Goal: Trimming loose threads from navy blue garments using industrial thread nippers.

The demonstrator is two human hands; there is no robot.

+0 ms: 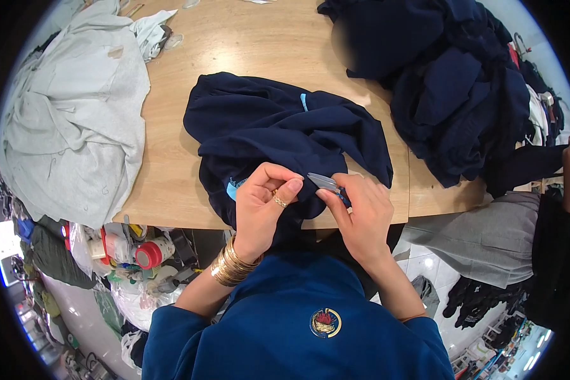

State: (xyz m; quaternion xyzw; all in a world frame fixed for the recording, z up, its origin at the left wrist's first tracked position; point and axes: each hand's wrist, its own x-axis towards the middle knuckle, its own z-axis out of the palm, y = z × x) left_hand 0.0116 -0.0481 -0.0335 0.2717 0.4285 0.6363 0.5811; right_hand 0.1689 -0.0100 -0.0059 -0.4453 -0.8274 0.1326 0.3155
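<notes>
Navy cloth [266,126] lies bunched on the wooden table [168,126] in the head view, directly in front of you. Your right hand [365,206] grips 1 pair of small snips [322,182], blades toward your left hand [264,195], whose thumb and forefinger nearly meet; I cannot tell whether they pinch anything.

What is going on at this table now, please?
The person's right hand holds metal-bladed snips, their tips pointing toward the left hand, whose thumb and forefinger are close together; any thread between them is too fine to see. Both hands are at the near side of a crumpled navy garment on the wooden table. Light grey fabric lies to the left and a navy fabric pile to the right.
</notes>
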